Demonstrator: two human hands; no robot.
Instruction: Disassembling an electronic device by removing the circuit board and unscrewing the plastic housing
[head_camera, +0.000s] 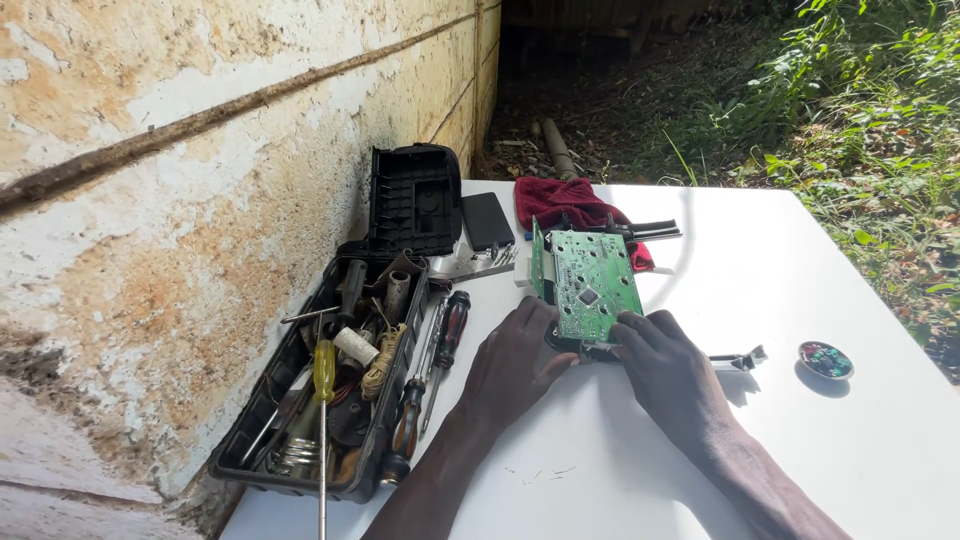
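A green circuit board (588, 282), mounted on a dark frame, lies at the middle of a white table (800, 440), its near edge gripped from both sides. The left hand (520, 355) curls round the near left corner, fingers closed on the edge; the right hand (665, 365) presses fingertips onto the near right corner, thumb apparently beneath, though that underside is hidden. The board is thin, flat and rigid, studded with small solder points and one dark square chip; it is judged light but fragile, best held by its bare edges or frame, never by the components. Behind it lies a soft, crumpled red cloth (560, 203), and left of that a smooth black rectangular case (487, 220). Along the left edge of the table, against a flaking plastered wall (150, 200), stands an open black plastic toolbox (335, 400), ribbed lid raised, holding a yellow-handled screwdriver (323, 375), twine and metal oddments. Two dark-handled screwdrivers (440, 350) lie just beside it. Far right, well apart, sits a small round dish (825, 360).
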